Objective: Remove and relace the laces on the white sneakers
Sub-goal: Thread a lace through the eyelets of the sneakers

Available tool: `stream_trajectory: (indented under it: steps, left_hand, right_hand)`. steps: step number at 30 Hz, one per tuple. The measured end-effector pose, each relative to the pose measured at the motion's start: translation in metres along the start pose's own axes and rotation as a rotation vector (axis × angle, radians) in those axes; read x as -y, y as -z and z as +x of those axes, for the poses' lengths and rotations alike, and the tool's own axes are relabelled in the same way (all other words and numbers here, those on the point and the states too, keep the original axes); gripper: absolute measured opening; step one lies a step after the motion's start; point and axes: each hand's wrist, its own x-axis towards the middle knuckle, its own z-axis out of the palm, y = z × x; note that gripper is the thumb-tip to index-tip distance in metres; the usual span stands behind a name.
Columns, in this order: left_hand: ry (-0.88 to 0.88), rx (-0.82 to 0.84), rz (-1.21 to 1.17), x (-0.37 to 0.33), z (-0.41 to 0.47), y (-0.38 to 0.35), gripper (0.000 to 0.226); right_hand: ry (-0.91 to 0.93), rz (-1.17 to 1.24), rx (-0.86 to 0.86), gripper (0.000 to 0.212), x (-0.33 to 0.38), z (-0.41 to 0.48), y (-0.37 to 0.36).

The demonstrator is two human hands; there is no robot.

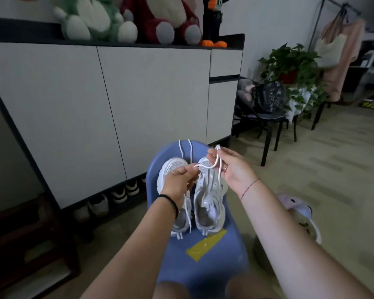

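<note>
Two white sneakers stand side by side on a blue plastic stool (203, 262), toes pointing away from me. The left sneaker (173, 167) is partly hidden under my left hand. The right sneaker (209, 203) shows its open tongue. My left hand (178, 182) pinches a white lace (212, 166) near its middle. My right hand (231, 167) holds the same lace higher up, one end sticking out above the fingers. Another white lace (185, 151) lies looped over the stool's far edge.
A white cabinet (95, 108) with shoes beneath it stands to the left. Plush toys sit on top of it. A black chair (266, 117) with a bag and a potted plant (294, 67) stand to the right. Yellow tape (205, 244) marks the stool.
</note>
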Motion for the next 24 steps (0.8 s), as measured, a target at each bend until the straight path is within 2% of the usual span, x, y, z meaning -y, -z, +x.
stream_trajectory:
  steps: [3,8,11,13,17,22,24]
  left_hand:
    - [-0.018,-0.101,-0.007,0.013,-0.012,-0.003,0.01]
    - [-0.004,-0.156,-0.036,0.036,-0.015,-0.006,0.009]
    - [0.004,-0.195,-0.006,0.045,-0.008,-0.006,0.008]
    - [0.009,-0.207,0.033,0.049,-0.005,-0.004,0.009]
    - [-0.005,-0.194,0.177,0.063,0.005,0.001,0.006]
    - [-0.006,-0.194,0.315,0.07,0.021,0.008,0.007]
    - [-0.007,-0.176,0.342,0.069,0.025,0.009,0.008]
  right_hand:
    - [-0.035,-0.11,-0.035,0.018,-0.027,-0.002,0.015]
    - [-0.136,-0.128,-0.109,0.012,-0.076,0.0,0.042]
    - [-0.171,-0.28,-0.136,0.009,-0.092,0.007,0.054]
    - [-0.144,-0.387,-0.163,0.008,-0.097,0.012,0.058]
    - [-0.051,-0.664,-0.199,0.028,-0.105,0.022,0.064]
    - [0.039,-0.728,-0.197,0.041,-0.105,0.031,0.071]
    - [0.1,-0.724,-0.205,0.034,-0.099,0.029,0.071]
